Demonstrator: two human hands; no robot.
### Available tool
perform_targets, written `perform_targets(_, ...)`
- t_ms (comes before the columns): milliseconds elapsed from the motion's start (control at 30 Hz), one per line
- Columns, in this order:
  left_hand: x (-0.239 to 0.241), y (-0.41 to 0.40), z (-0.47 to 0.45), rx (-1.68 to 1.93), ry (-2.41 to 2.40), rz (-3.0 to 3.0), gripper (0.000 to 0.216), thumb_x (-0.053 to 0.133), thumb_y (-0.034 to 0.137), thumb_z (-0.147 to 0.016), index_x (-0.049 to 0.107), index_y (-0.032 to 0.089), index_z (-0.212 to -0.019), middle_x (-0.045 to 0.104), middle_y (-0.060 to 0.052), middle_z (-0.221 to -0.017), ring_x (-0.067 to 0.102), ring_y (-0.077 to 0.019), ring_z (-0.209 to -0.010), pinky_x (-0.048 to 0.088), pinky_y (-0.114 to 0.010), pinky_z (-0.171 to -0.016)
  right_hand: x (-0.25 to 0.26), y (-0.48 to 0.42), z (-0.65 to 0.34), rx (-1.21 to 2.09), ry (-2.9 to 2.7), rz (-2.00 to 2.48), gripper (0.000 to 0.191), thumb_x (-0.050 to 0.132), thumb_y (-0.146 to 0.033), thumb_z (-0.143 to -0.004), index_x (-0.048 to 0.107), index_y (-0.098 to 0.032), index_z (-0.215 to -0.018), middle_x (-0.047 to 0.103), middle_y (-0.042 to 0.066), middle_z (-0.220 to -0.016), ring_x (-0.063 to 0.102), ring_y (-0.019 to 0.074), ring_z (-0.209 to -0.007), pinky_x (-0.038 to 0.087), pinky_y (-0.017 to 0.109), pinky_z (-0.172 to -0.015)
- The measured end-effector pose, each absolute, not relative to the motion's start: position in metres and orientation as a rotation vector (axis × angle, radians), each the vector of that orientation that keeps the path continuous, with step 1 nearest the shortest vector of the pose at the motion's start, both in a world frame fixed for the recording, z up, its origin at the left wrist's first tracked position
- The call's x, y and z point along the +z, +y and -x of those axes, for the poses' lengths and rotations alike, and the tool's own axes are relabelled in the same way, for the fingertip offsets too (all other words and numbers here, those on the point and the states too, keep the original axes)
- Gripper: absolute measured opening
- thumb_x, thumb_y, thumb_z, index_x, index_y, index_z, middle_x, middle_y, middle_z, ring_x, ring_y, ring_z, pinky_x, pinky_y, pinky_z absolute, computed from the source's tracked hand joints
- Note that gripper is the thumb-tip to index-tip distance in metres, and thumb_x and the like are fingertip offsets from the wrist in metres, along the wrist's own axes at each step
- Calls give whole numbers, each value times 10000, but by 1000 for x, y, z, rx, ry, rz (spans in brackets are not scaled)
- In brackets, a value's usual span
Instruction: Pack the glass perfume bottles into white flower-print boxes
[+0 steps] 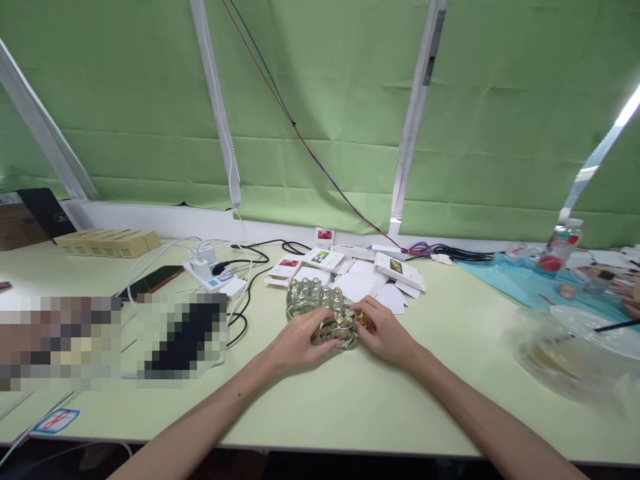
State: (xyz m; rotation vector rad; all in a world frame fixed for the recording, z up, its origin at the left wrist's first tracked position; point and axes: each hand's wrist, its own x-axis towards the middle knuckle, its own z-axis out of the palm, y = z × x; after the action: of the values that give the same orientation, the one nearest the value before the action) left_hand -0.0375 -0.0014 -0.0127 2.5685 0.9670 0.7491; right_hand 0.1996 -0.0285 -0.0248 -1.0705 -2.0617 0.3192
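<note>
My left hand (pixel 303 340) curves its thumb and fingers around a clear, round glass-like item (pixel 345 341) at the front of a cluster on the table. My right hand (pixel 383 330) is closed, its fingertips bent around a small gold-coloured piece (pixel 363 321) at the right side of that item. Behind my left fingers stand several clear, shiny items with silver and gold tips (pixel 315 290); their exact kind is too small to make out. Both hands rest low, close together, near the table's middle.
White cards and small printed boxes (pixel 360 277) lie heaped behind the cluster. On the left are a white power strip (pixel 213 277), loose cables and tan boxes (pixel 107 243). To the right stand a plastic bowl (pixel 565 353), a bottle (pixel 560 247) and a blue sheet (pixel 505 283).
</note>
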Motion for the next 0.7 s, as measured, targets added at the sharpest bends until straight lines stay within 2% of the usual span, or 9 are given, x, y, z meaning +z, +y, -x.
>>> perform_targets(467, -16, 1, 36, 791, 978, -2521, 355, 647, 477, -854, 590, 195, -1061, 566, 19, -751, 464, -126, -596, 354, -269, -587, -25, -26, -202, 316, -2074, 1103, 261, 557, -115, -869, 588, -213, -1108, 566, 48, -1024, 540, 128, -695, 478, 294, -667)
perform_targets(700, -12, -5, 36, 773, 1002, -2539, 337, 646, 471, -852, 577, 203, -1043, 521, 35, -708, 439, -129, -592, 335, -265, -586, -29, -23, -204, 313, -2084, 1151, 286, 585, -134, -874, 590, -229, -1144, 570, 50, -1082, 577, 126, -701, 494, 305, -689)
